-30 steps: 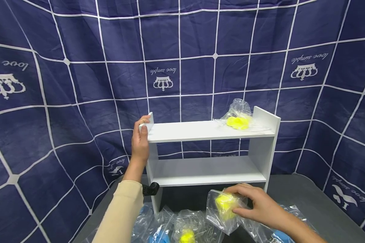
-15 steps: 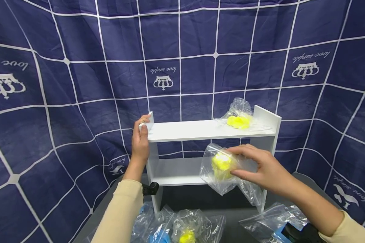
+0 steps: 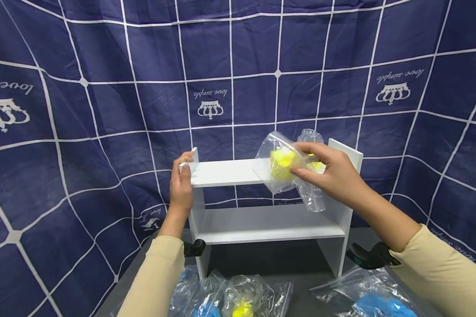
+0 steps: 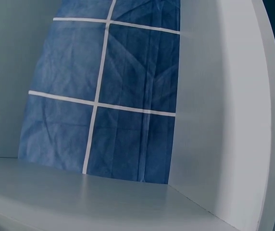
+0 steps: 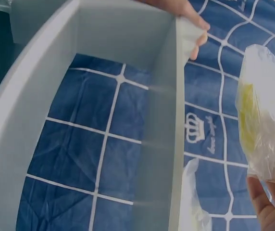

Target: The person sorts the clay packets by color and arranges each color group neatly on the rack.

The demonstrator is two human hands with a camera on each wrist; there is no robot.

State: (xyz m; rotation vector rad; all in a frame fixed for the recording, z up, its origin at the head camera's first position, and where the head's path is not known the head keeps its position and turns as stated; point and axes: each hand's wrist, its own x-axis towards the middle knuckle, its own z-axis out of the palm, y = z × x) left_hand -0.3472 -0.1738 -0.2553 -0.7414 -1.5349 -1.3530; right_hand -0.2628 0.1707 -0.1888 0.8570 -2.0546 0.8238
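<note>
My left hand [image 3: 181, 182] grips the top of the left side panel of a white two-tier shelf [image 3: 269, 226]. Between thumb and fingers, my right hand [image 3: 329, 171] pinches a clear plastic bag with a yellow lump [image 3: 281, 164] inside. This bag hangs in front of the top board, partly covering a second bagged yellow lump [image 3: 316, 165] that sits at the board's right end. In the right wrist view the held bag [image 5: 265, 115] is at the right, above my fingertips. The left wrist view shows shelf boards and cloth, without my hand.
Below the shelf's front, clear bags with blue lumps [image 3: 206, 309] and a yellow lump [image 3: 243, 309] lie on the dark tabletop [image 3: 301, 290]. Another bag with blue contents [image 3: 381, 304] lies at the right, under my forearm. A blue gridded cloth [image 3: 254, 101] hangs behind the shelf.
My right hand has lifted the bagged yellow lump from near the tabletop, past the middle board, up to the top board's height. My left hand has stayed on the side panel.
</note>
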